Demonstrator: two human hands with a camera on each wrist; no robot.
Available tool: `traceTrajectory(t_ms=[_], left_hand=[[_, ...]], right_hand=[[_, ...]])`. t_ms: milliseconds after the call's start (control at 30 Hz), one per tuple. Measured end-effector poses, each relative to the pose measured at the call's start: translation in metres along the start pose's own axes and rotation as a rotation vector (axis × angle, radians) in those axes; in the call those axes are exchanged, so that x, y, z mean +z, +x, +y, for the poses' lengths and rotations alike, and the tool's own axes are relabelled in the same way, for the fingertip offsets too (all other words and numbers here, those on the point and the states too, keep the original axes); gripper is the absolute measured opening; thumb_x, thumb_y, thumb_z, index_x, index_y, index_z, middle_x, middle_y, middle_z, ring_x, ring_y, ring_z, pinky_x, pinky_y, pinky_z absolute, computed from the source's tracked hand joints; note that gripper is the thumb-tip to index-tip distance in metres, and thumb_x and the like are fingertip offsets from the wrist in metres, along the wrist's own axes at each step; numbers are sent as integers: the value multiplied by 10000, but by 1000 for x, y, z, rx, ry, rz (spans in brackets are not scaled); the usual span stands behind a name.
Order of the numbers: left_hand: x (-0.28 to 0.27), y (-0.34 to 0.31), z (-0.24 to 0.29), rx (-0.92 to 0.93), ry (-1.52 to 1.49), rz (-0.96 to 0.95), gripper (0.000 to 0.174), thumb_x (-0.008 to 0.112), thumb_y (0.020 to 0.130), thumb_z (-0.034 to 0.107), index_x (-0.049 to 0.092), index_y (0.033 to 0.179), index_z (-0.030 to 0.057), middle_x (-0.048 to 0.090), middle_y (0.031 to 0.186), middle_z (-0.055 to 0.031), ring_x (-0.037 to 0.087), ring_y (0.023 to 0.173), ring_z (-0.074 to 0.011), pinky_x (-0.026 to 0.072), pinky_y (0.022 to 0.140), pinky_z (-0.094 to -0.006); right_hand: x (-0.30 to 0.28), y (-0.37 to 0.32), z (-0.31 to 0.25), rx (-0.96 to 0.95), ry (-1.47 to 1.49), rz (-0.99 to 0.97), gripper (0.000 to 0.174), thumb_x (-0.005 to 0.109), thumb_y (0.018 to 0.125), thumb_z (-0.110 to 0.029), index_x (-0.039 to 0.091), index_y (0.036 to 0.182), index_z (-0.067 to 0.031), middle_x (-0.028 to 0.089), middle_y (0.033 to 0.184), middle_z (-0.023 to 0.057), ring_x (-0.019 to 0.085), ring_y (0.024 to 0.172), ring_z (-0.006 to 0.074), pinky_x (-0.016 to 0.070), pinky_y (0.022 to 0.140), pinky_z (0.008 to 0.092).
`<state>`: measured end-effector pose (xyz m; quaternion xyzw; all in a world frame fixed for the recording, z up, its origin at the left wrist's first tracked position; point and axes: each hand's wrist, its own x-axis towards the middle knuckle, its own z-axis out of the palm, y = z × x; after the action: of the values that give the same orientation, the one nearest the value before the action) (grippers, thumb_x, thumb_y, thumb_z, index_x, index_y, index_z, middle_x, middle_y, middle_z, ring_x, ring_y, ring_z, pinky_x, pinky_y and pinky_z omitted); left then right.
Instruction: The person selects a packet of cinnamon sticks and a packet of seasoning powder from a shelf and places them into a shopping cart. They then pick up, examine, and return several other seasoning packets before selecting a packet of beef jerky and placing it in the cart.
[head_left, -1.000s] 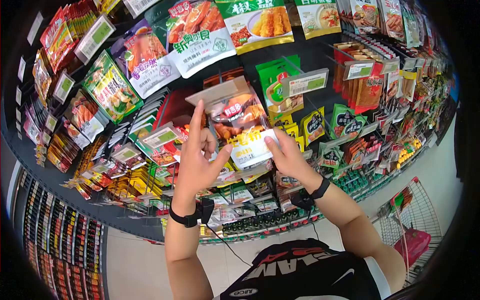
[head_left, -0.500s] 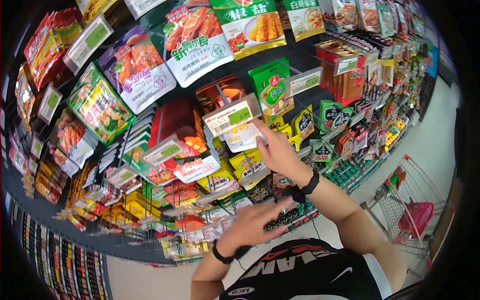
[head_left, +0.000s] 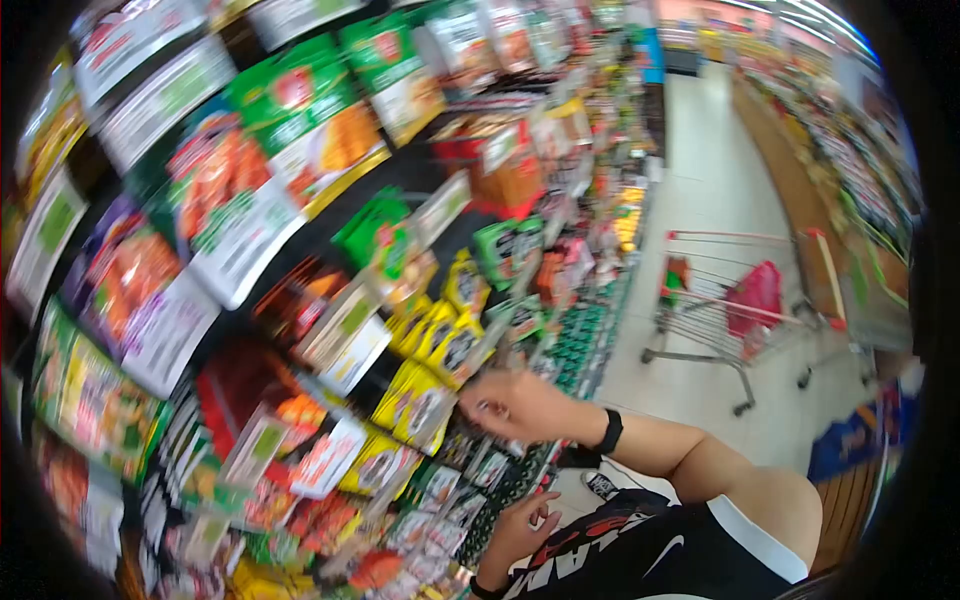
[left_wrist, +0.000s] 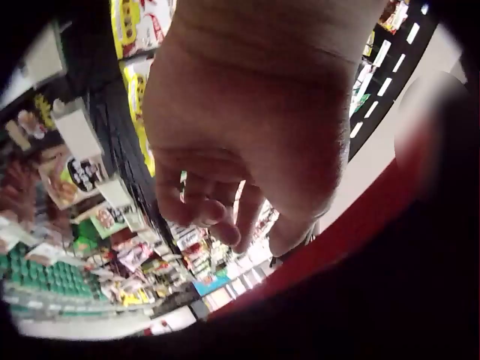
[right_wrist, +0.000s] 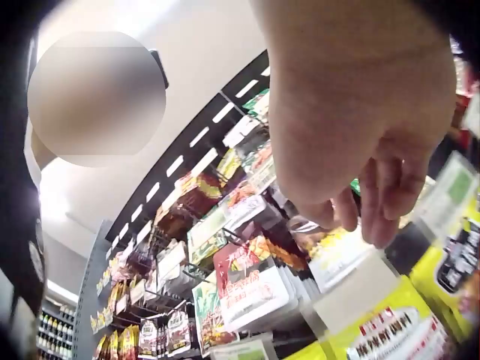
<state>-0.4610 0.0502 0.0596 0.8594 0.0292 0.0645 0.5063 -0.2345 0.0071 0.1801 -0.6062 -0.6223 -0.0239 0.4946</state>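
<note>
Head view, packet-hung shelves (head_left: pixel 250 200), floor (head_left: pixel 720 170), shopping cart (head_left: pixel 740 300), left hand (head_left: pixel 525 530) and right hand (head_left: pixel 515 405) loose, empty

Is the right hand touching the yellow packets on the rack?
Cannot tell. In the blurred head view the right hand sits beside the yellow packets; the right wrist view shows neither contact nor gap.

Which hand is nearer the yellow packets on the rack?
Right. The right hand hovers just beside the yellow packets; the left hand hangs lower, by the black shirt.
</note>
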Motion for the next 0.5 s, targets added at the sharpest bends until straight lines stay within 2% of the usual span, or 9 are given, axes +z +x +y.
traceTrajectory(t_ms=[33,67,100,200,233,300,367,400,500], left_hand=[[4,5,-6,37,16,-47,355,749,881,168,684,1222,91,594,751,-48,533,607,-162,474,587,-294],[8,11,-11,66,32,-114,356,751,880,184,683,1217,93,605,747,-48,542,599,-176,483,588,-309],[9,17,-10,63,103,-219,379,733,898,252,668,1240,101,635,794,-48,599,652,-210,511,627,-340],[32,34,-29,200,267,-443,431,692,924,359,640,1288,133,671,900,-76,671,796,-278,541,719,-394],[36,41,-29,223,278,-521,444,683,929,382,634,1297,138,675,923,-84,679,829,-290,544,739,-404],[54,51,-28,290,286,-634,466,669,935,412,625,1311,141,681,956,-100,687,869,-310,546,763,-421],[71,64,-28,381,279,-703,481,660,939,426,618,1321,136,686,977,-116,688,881,-322,546,770,-432],[69,73,7,369,221,-698,433,696,931,344,642,1282,98,678,928,-105,676,810,-283,540,729,-388],[105,93,11,257,-75,-686,359,742,897,218,677,1221,78,654,837,-80,633,724,-203,512,678,-321]], right_hand=[[-14,-22,-14,76,71,-60,213,667,905,-168,666,1047,-9,647,857,161,653,745,344,517,674,448],[-8,-57,-2,190,190,-116,204,648,928,-183,667,1034,-10,645,817,164,645,734,338,513,683,439],[-14,-85,1,185,118,-166,222,644,933,-199,665,1040,-7,661,828,178,656,755,355,513,696,444],[-23,-195,32,499,-194,-605,296,662,932,-254,669,1103,-12,704,896,207,678,821,401,528,736,479],[-38,-220,24,587,-212,-631,321,663,936,-264,663,1149,-24,723,903,189,685,818,402,538,756,479],[-61,-250,18,701,-49,-547,334,663,937,-259,657,1180,-30,737,879,156,696,788,378,547,736,459],[-85,-255,3,774,-97,-348,309,643,955,-269,655,1166,-44,733,880,136,698,761,340,548,719,438],[-90,-255,-2,801,-113,-249,297,633,963,-273,654,1160,-51,731,881,127,699,748,320,548,710,428],[-93,-255,5,738,-180,11,244,634,938,-244,654,1074,-43,704,782,137,691,735,353,540,673,453]])
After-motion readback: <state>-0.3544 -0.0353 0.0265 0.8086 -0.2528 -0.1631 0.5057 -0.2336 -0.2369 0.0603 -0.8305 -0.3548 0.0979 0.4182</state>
